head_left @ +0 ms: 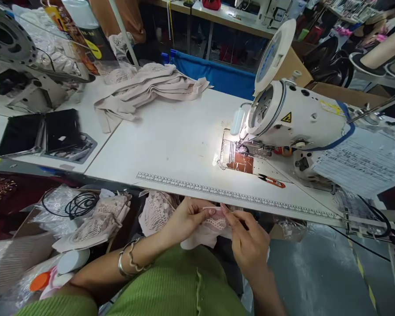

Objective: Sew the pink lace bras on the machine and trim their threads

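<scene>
My left hand (186, 218) and my right hand (246, 239) meet just below the near edge of the white sewing table (171, 145), over my lap. Both pinch a small piece of pale pink lace fabric (213, 224), fingertips close together on its upper edge. The fabric hangs down between my hands onto my green top. A bracelet sits on my left wrist. The white sewing machine (292, 116) stands on the table to the right, its lamp lighting the needle plate (238, 156).
A pile of beige fabric pieces (148, 87) lies at the table's far left. Small red-handled snips (272, 181) rest near a printed ruler strip (217, 192) along the front edge. More pink lace pieces (102, 219) and a black cable lie in a bin at my left.
</scene>
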